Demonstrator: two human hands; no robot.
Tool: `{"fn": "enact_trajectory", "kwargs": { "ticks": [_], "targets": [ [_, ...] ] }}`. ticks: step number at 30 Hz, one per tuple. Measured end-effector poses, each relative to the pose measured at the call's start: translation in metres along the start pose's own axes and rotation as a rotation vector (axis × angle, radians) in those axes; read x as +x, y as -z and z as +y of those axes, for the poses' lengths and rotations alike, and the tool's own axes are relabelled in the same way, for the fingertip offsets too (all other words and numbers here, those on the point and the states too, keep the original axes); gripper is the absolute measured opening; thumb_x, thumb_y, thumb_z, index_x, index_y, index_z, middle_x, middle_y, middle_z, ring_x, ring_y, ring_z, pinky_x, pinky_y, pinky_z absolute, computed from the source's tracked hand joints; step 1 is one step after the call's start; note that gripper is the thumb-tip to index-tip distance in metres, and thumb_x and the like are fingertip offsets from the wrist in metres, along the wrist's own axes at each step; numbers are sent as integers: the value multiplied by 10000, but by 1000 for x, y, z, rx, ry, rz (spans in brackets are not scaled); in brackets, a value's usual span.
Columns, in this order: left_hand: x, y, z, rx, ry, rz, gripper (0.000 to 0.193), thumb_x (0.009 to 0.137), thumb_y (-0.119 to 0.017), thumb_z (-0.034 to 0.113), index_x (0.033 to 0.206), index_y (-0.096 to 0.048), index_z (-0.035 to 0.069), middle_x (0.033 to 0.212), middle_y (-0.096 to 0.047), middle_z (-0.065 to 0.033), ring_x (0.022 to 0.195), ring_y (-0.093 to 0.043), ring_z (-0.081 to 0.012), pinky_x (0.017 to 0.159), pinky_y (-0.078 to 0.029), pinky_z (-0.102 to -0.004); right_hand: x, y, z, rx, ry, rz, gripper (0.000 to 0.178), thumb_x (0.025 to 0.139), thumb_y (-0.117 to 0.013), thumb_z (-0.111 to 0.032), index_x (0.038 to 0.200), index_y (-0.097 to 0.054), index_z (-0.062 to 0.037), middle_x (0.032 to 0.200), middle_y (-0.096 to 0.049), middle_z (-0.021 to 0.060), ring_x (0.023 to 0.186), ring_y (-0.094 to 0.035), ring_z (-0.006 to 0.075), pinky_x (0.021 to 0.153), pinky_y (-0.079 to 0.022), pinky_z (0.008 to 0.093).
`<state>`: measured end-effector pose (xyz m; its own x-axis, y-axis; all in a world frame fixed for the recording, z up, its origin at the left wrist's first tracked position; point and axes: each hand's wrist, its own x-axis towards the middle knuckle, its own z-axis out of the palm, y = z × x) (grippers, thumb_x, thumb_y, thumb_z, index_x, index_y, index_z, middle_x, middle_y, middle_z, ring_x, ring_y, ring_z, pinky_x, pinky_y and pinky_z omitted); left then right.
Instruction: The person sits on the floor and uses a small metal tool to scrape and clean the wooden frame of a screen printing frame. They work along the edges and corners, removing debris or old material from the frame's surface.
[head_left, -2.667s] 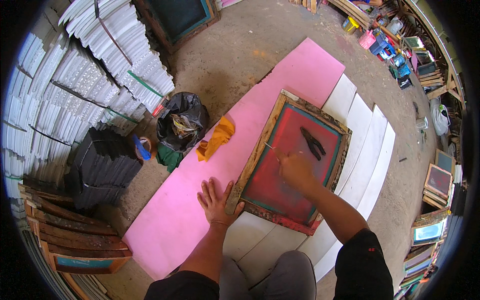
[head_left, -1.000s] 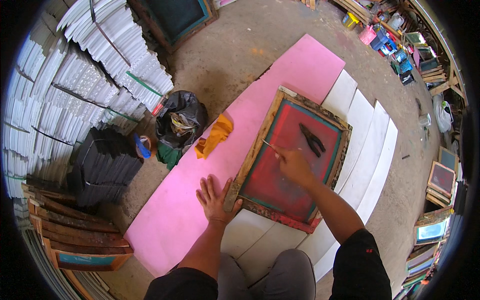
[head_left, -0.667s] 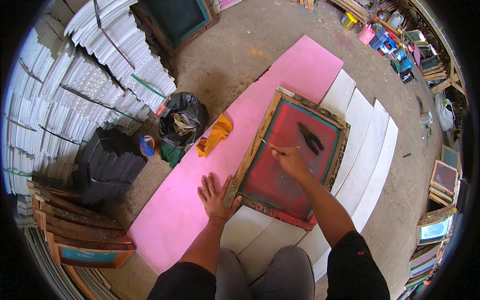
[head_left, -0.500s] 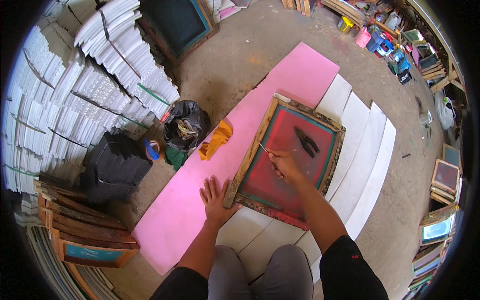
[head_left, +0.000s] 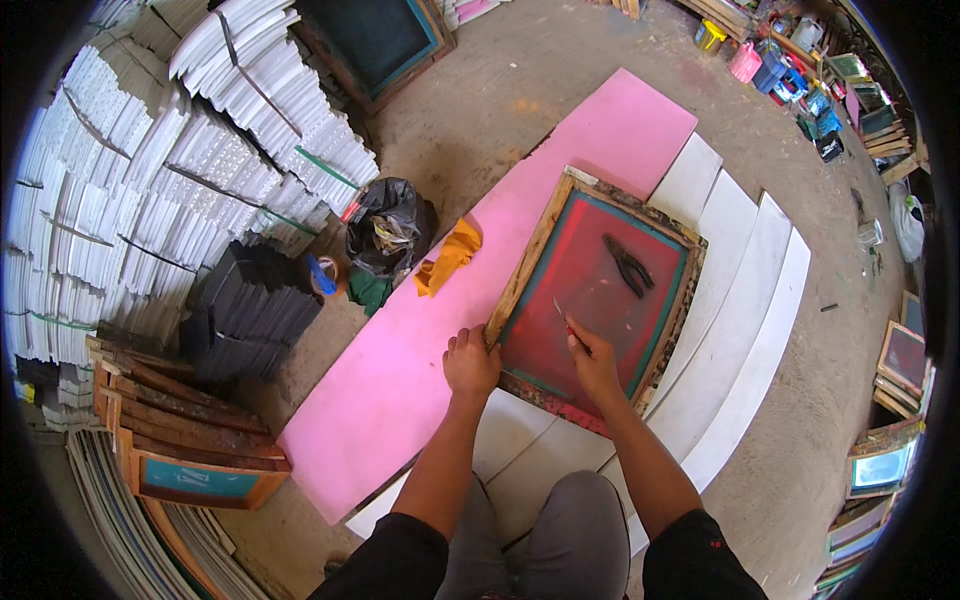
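Note:
A screen-printing frame (head_left: 530, 240) with wooden rails and red mesh edged in teal lies at a slant before me. My left hand (head_left: 472, 362) is closed over its near left corner. In my right hand (head_left: 595, 362), above the mesh, is a screwdriver (head_left: 562, 315) with a red handle and a thin metal shaft, pointing away from me. Most of its handle is hidden by my fingers. Black-handled pliers (head_left: 630, 268) lie on the mesh towards the far right part of the frame.
Under the frame are a pink board (head_left: 400, 400) and several white boards (head_left: 740, 310). An orange cloth (head_left: 448, 258) and a black bag (head_left: 395, 215) of scraps are to the left. Stacked white sheets (head_left: 130, 210), black sheets (head_left: 250, 315) and wooden frames (head_left: 190, 430) stand beyond.
My left hand went from lying flat by the frame's corner to gripping it. My right hand drew the screwdriver back from the left rail, over the mesh. The whole view shifted slightly.

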<state>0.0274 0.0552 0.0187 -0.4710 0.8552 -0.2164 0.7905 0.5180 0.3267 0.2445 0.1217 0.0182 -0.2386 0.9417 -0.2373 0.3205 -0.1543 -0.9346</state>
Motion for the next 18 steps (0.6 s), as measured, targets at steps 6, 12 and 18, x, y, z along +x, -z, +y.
{"fn": "enact_trajectory", "kwargs": {
  "ticks": [6,12,18],
  "targets": [
    [-59,12,-2,30,161,-41,445,802,-829,302,1171,-656,123,1139,-691,-88,1073,-678,-323,866,-534,-531,-36,9,-1,-140,62,-85,392,1042,-627,-133,1427,-631,-63,1298,-718,156,1107,-686,187,992,-493,300],
    [-45,16,13,-70,151,53,576,796,-845,359,1290,-646,142,1175,-679,-89,1079,-673,-318,866,-539,-516,-54,-6,-43,-549,105,-219,387,1030,-609,-213,1414,-654,-201,986,-711,188,885,-704,349,827,-554,439],
    [-31,0,6,-124,100,15,573,816,-834,363,1307,-658,125,1174,-666,-85,1055,-667,-312,833,-561,-480,-49,-25,-53,-784,173,-176,372,1011,-645,-254,1381,-678,-274,818,-623,123,730,-654,333,676,-534,455]
  ]
}}
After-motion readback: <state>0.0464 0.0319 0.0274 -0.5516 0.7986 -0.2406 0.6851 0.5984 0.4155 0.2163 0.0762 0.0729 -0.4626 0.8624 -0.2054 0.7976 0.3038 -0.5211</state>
